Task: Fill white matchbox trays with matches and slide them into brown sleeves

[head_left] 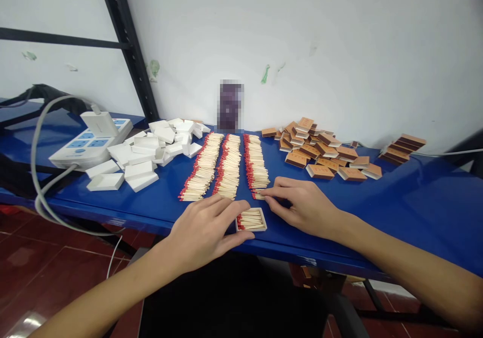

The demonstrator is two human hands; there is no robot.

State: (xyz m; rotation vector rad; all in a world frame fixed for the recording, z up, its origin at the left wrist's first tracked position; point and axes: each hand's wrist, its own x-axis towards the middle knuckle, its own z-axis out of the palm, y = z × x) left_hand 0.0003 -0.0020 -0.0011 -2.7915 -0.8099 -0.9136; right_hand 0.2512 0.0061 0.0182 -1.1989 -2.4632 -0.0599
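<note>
**Left hand grips a white rectangular card tray**

On the glossy blue tabletop, the tray, filled with red-tipped wooden matches, is held between left thumb and index finger. Just beyond it, the right hand bends thumb and index fingertips to the nearest end of the right-hand row of loose red-tipped matches; whether they pinch any is hard to tell. Farther beyond the tray, white card trays lie heaped leftward, orange-and-brown matchbox sleeves rightward.

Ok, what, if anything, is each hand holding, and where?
The left hand holds the white matchbox tray by its long sides, near its left end. The right hand is at the plain ends of matches; whether it grips any is unclear.
</note>
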